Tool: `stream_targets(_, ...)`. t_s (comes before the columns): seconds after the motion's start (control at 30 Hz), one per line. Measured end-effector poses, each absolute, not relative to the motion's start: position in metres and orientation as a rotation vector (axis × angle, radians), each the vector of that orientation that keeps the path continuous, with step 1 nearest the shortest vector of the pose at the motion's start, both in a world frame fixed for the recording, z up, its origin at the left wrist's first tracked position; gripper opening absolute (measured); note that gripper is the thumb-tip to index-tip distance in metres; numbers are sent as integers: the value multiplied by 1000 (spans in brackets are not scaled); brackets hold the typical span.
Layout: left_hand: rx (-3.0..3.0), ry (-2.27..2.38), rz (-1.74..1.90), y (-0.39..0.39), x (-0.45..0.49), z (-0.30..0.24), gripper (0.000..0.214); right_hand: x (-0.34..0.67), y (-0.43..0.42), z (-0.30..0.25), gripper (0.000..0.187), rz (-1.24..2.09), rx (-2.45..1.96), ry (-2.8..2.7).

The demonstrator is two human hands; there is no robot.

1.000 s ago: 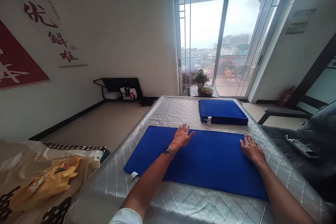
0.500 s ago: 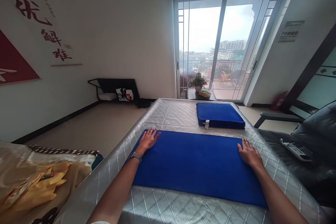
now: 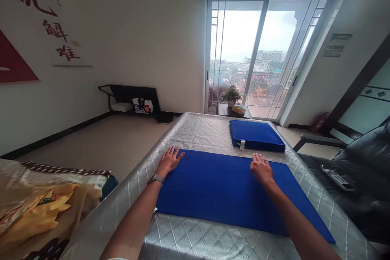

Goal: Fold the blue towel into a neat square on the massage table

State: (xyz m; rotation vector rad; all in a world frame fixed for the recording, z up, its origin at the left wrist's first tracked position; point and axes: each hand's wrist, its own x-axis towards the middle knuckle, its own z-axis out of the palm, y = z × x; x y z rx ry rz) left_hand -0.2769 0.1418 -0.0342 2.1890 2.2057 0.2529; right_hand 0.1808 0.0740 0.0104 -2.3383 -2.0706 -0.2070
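A blue cloth (image 3: 213, 187) lies flat across the silver quilted cover (image 3: 195, 233) in front of me. My left hand (image 3: 169, 160) rests on its far left corner, palm down with fingers spread. On the cloth's far edge, right of its middle, my right hand (image 3: 261, 167) lies with fingers stretched forward and close together; neither hand grips anything. Beyond the right hand sits a neat stack of folded blue cloth (image 3: 256, 133), with a small white tag (image 3: 242, 145) at its near left corner.
A black leather armchair (image 3: 329, 174) with a pale remote-like device (image 3: 339, 178) stands close on the right. At left, a yellow cloth (image 3: 39, 211) lies on a patterned cover. Beyond the far edge are a potted plant (image 3: 232, 95) and a glass sliding door (image 3: 237, 44).
My right hand has moved left from the cloth's right corner to along its far edge, uncovering that corner. The left hand stays at the left corner. The view has shifted slightly.
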Motion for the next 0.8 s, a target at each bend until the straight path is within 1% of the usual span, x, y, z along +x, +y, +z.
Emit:
stream_targets(0.07, 2192, 2201, 247, 142, -277, -34, 79, 137, 79, 9, 61, -45, -2118, -2230)
stream_targets(0.13, 2204, 2193, 239, 141, -278, -34, 78, 105, 82, 4, 64, 104, -1989, -2314)
stream_targets(0.27, 2224, 2189, 249, 142, -279, -35, 75, 94, 83, -6, 67, 241, -1980, -2339)
stream_targets(0.37, 2235, 2180, 266, 142, -280, -36, 74, 133, 78, -12, 66, 199, -2051, -2299)
stream_targets(0.6, 2265, 2169, 268, 143, -281, -38, 71, 286, 59, -27, 67, 59, -2475, -1964)
stream_targets(0.7, 2261, 2182, 208, 144, -283, -38, 71, 315, 55, -33, 68, 15, -2531, -1872)
stream_targets(0.8, 2244, 2188, 124, 145, -283, -30, 70, 316, 55, -37, 69, -12, -2520, -1830)
